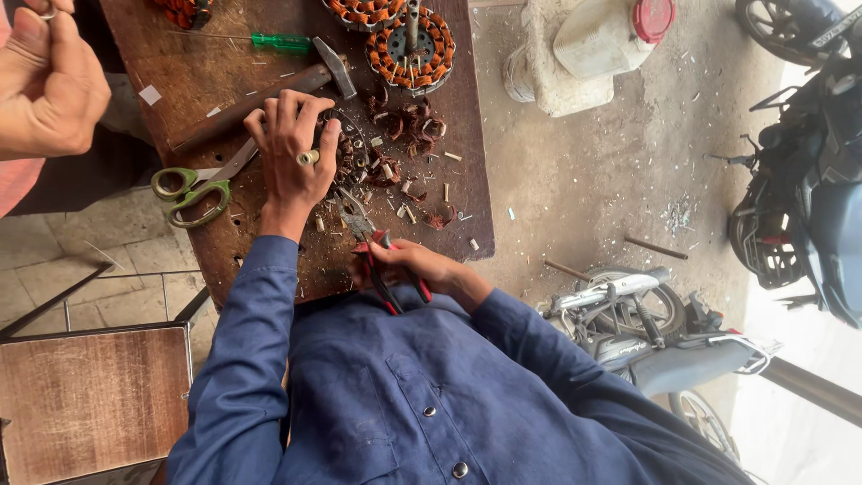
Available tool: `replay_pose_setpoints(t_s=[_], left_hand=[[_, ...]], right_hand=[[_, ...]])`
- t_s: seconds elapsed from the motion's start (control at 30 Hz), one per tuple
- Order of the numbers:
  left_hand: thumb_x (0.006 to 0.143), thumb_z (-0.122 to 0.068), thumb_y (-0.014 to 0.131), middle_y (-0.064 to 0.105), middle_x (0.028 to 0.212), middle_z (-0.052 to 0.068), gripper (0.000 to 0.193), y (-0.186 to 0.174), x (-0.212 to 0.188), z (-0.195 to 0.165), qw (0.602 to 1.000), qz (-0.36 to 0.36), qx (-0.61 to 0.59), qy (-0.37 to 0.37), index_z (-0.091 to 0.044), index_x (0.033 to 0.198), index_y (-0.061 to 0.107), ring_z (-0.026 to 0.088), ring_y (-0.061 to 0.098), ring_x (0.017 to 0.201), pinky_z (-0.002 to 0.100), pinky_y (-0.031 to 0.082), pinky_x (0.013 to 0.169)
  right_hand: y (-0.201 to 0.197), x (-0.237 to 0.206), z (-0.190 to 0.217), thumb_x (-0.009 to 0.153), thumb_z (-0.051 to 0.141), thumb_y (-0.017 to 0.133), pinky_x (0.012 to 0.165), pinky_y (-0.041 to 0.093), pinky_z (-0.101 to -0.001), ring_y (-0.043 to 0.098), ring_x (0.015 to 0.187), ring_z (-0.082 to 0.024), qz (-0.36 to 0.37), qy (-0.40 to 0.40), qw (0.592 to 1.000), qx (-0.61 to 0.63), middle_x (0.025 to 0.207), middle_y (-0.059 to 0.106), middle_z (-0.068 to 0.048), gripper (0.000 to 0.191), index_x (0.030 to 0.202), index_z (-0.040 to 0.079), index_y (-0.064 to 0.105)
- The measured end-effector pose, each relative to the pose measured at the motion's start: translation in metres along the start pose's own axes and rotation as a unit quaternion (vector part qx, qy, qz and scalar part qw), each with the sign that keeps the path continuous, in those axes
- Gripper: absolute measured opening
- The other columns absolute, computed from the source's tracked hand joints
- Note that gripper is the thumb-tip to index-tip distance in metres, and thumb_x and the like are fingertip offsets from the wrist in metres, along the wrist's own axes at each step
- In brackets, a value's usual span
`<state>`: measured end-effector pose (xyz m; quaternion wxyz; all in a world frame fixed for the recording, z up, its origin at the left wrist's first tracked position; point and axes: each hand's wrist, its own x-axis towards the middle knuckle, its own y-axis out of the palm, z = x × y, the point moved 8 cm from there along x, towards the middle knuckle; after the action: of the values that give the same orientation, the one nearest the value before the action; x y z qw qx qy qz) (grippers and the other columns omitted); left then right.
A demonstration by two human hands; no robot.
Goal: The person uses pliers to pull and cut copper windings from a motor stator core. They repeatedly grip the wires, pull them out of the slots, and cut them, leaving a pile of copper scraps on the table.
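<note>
Head view looks down on two hands in blue sleeves at a brown wooden counter (pixel 224 67). The left hand (pixel 292 153) lies flat with its fingers spread wide. It presses down on a dark round part (pixel 346 148) full of wire, which sits near the middle of the counter. The right hand (pixel 409 262) is closed tight around the red handles of the pliers (pixel 373 247). The nose of the pliers points to 11 o'clock, at the near edge of the round part, just beside the left wrist.

To do this well, the left hand should likely hold the part hard so it cannot slip. Its fingers should stay away from the nose of the pliers. Small, slow bites look safer than one big pull.

Cut bits of copper wire (pixel 409 130) lie at 2 o'clock from the left hand. Green scissors (pixel 190 193) lie at 9 o'clock, touching nothing but the counter. A hammer (pixel 319 74) lies at 12 o'clock, just past the fingertips. Farther off at 12 o'clock is a green screwdriver (pixel 280 41), and at 1 o'clock a round ring of copper coils (pixel 411 49).

Another person's hand (pixel 45 85) shows at 10 o'clock, well apart. A white jug (pixel 597 40) stands on the ground at 2 o'clock. Motorbikes (pixel 808 198) are parked at 3 o'clock.
</note>
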<state>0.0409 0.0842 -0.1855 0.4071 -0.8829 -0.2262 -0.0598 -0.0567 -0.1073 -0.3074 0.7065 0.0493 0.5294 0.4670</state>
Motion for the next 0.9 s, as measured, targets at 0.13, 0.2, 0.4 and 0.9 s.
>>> replay_pose_setpoints(t_s=[0.13, 0.2, 0.4, 0.9], left_hand=[[0.11, -0.041, 0.053, 0.06, 0.112, 0.007, 0.036, 0.002, 0.001, -0.001, 1.0, 0.019, 0.02, 0.009, -0.011, 0.116, 0.073, 0.025, 0.053, 0.109, 0.049, 0.03, 0.106], [0.11, -0.039, 0.054, 0.059, 0.113, 0.007, 0.035, 0.001, 0.002, -0.001, 0.999, 0.024, 0.02, 0.015, -0.01, 0.117, 0.073, 0.025, 0.053, 0.11, 0.049, 0.031, 0.106], [0.109, -0.037, 0.057, 0.06, 0.111, 0.007, 0.031, -0.006, 0.005, -0.001, 1.0, 0.009, 0.022, 0.012, -0.01, 0.114, 0.073, 0.025, 0.053, 0.108, 0.05, 0.031, 0.105], [0.106, -0.033, 0.055, 0.06, 0.111, 0.006, 0.027, -0.012, 0.007, 0.001, 0.999, -0.011, 0.03, -0.02, -0.013, 0.114, 0.071, 0.023, 0.054, 0.109, 0.05, 0.032, 0.105]], right_hand=[[-0.022, -0.003, 0.002, 0.099, 0.058, 0.057, 0.075, 0.052, -0.0368, 0.059, 0.093, -0.017, -0.146, 0.055, 0.96, -0.233, 0.111, 0.062, -0.011, 0.066, 0.139, 0.005, 0.058], [-0.011, -0.002, 0.005, 0.098, 0.056, 0.057, 0.08, 0.056, -0.0394, 0.061, 0.102, -0.019, -0.097, 0.04, 0.984, -0.144, 0.122, 0.063, -0.011, 0.067, 0.141, 0.004, 0.056], [0.028, -0.006, 0.024, 0.105, 0.049, 0.047, 0.098, 0.059, -0.0437, 0.061, 0.129, -0.031, 0.114, 0.015, 0.986, 0.119, 0.143, 0.058, -0.02, 0.063, 0.151, 0.007, 0.043], [0.031, 0.005, 0.02, 0.113, 0.039, 0.055, 0.077, 0.055, -0.0442, 0.06, 0.082, -0.024, 0.086, -0.007, 0.983, 0.162, 0.095, 0.058, -0.011, 0.037, 0.115, 0.002, 0.054]])
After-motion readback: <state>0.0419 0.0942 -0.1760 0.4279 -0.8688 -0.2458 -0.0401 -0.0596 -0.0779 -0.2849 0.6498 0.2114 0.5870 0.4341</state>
